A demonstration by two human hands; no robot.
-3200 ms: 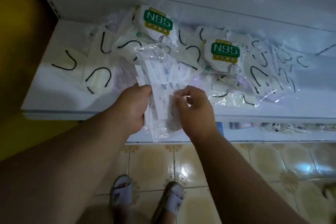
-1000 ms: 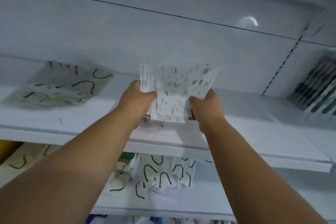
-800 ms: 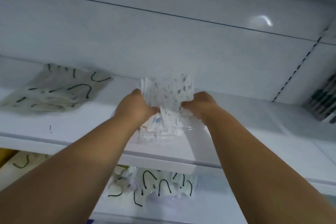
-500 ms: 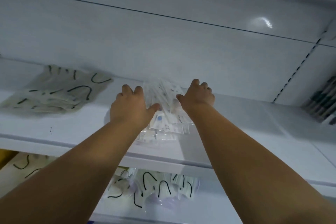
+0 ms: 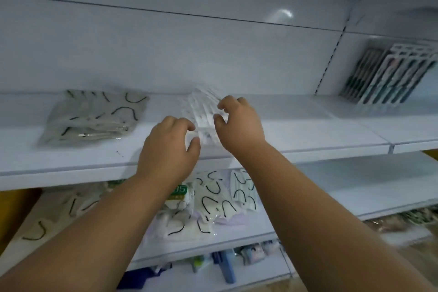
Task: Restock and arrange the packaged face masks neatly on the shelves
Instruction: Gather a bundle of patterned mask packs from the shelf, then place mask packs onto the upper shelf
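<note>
Both hands hover over a fanned stack of clear-wrapped masks [image 5: 205, 111] on the upper shelf [image 5: 296, 135]; left hand [image 5: 169, 147] and right hand [image 5: 239, 123] hold nothing, fingers loosely curled and apart, likely to square the stack.

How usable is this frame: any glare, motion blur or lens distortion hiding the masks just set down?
Head view: a glare spot on the back panel; the shelf edge bows from the wide lens; the patterned mask packs between the left hand and right hand are smeared and washed out; bottom right corner is motion-blurred.
</note>
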